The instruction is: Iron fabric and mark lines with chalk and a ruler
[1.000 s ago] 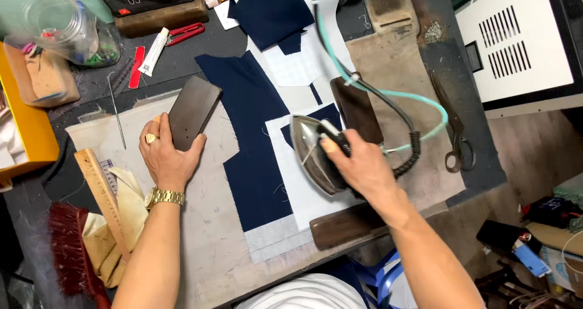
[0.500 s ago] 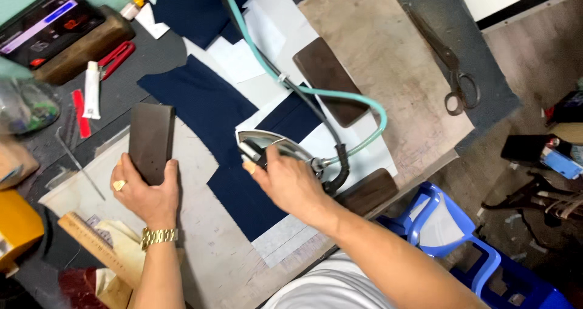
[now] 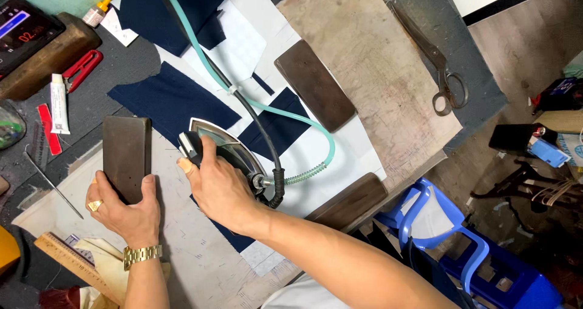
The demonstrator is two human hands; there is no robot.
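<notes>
iron showing glossy metal; block looking matt dark wood; navy cloth lying smooth, matt; scissors dull metal w/ worn finish.

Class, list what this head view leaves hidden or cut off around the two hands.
- Iron handle: head view, covered by the right hand.
- Navy fabric under the iron: hidden by its body.
- Wooden block lower end: hidden by the left hand.
- Ruler: cut off by the bottom edge.

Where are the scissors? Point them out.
In the head view, the scissors lie at the upper right on the brown pressing board, near its right edge, well away from the iron and both hands.
</notes>
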